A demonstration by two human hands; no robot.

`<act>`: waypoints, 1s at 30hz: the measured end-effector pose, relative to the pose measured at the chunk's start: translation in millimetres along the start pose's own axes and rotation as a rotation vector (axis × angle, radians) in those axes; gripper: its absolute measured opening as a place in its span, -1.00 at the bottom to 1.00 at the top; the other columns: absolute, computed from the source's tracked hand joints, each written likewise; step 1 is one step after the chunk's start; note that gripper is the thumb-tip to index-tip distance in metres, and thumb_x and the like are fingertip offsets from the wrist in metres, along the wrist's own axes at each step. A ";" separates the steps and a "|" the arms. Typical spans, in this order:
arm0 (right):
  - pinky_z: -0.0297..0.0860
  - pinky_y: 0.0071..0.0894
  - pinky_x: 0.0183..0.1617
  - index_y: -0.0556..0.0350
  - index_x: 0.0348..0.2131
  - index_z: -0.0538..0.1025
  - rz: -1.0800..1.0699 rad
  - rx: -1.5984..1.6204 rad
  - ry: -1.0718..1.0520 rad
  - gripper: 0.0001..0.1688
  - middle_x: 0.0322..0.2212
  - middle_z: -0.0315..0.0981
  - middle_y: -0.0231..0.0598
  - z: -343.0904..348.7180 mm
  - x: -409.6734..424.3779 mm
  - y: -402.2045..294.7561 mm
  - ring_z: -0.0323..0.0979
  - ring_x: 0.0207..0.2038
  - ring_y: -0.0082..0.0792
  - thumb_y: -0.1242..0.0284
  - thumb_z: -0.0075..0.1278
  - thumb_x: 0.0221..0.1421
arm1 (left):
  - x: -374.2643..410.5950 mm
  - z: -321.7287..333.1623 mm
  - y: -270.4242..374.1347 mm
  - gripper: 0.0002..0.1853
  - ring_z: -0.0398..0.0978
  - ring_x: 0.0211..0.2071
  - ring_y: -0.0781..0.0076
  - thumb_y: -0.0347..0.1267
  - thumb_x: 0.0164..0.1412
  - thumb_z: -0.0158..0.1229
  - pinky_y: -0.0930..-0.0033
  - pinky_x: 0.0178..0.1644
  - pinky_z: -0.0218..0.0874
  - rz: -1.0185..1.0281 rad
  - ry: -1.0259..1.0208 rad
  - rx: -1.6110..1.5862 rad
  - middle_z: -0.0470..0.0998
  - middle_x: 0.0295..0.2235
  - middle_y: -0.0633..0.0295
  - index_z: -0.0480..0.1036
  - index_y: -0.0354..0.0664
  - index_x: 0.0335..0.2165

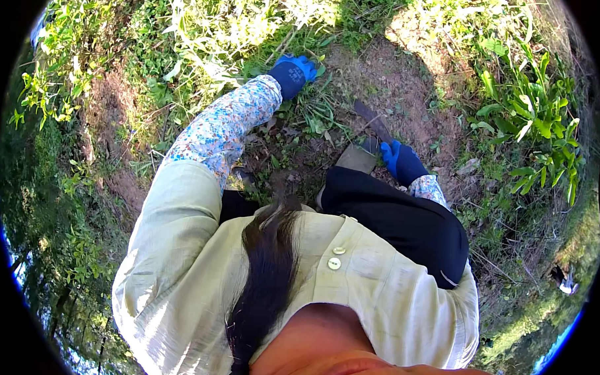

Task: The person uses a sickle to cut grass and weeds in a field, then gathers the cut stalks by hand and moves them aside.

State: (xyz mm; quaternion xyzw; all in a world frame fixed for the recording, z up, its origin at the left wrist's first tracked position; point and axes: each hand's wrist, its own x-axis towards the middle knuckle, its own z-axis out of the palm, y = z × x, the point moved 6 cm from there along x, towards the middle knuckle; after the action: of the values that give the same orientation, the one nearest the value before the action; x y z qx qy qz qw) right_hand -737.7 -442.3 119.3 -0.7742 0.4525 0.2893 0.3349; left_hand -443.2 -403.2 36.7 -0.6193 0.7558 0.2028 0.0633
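My left hand (294,74), in a blue work glove, reaches forward into the grass at the upper middle, its fingers closed around some green weed stems (317,56). Cut or loose grass blades (320,111) spread over the soil just below it. My right hand (400,161), gloved the same way, grips the handle end of a sickle-like blade tool beside my bent knee. The tool's dark, slightly curved blade (372,118) points up and left over bare soil. Most of the handle is hidden by the glove.
A leafy green shrub (535,116) stands at the right. Tall sunlit grass (211,30) lies at the front left, with another leafy bush (51,84) at the far left. Bare brown soil (398,77) stretches between. My shoe (356,158) is close to the tool.
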 end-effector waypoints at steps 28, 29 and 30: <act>0.04 -0.47 -0.78 0.09 -0.37 0.35 0.265 1.090 0.174 -0.62 -0.78 0.14 -0.43 -38.0 25.6 69.5 0.07 -0.81 -0.53 0.15 -0.25 0.20 | -155.1 85.3 -155.3 -0.58 0.23 0.06 0.24 -0.34 -0.01 0.07 0.15 0.05 0.11 -0.373 -0.672 0.302 0.26 0.05 0.20 0.41 -0.02 -0.09; 0.05 -0.46 -0.78 0.09 -0.37 0.34 0.255 1.120 0.211 -0.62 -0.78 0.14 -0.43 -43.1 29.4 76.0 0.08 -0.81 -0.53 0.14 -0.25 0.20 | -146.1 41.2 -116.3 -0.56 0.23 0.06 0.20 -0.33 -0.05 0.09 0.13 0.07 0.10 -0.229 -0.762 0.380 0.27 0.04 0.12 0.42 -0.04 -0.10; 0.06 -0.45 -0.78 0.09 -0.37 0.34 0.205 1.137 0.216 -0.62 -0.78 0.14 -0.43 -52.8 40.3 69.1 0.08 -0.80 -0.52 0.14 -0.25 0.20 | -147.0 34.1 -117.7 -0.58 0.29 0.01 0.15 -0.32 -0.07 0.10 0.13 0.03 0.15 -0.173 -0.728 0.274 0.33 -0.03 0.05 0.45 -0.08 -0.14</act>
State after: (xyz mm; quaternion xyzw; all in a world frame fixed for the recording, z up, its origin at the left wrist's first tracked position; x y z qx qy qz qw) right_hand -774.8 -529.3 103.5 -0.4504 0.6408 -0.0486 0.6198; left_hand -302.2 -273.9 29.8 -0.5540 0.6491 0.3002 0.4261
